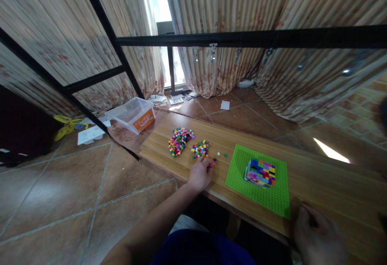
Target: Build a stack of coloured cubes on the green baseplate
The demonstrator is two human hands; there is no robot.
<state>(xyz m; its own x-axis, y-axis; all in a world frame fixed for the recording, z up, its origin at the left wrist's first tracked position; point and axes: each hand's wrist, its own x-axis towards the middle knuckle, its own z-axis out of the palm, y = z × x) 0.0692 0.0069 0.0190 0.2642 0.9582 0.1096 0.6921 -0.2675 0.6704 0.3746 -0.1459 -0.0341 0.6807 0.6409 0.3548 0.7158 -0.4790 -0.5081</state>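
My left hand (pixel 200 174) rests on the wooden table beside the smaller pile of toy bricks (pixel 201 149). Its fingers are bent together over a few loose bricks (pixel 214 160); whatever sits between the fingertips is too small to make out. To the right lies a green baseplate (pixel 237 168), bearing a multicoloured block of stacked bricks (pixel 260 172). Past the baseplate's near right corner, at the table's front edge, is my right hand (pixel 319 234), curled closed and somewhat blurred, with no object visible in it.
A larger brick pile (pixel 179 140) lies farther left on the table (pixel 163 164). Single white (pixel 218 153) and green (pixel 225 155) bricks lie short of the baseplate. Beyond the table's left end stands a clear plastic bin (pixel 130 112). A black metal bar (pixel 193 40) crosses before the curtains.
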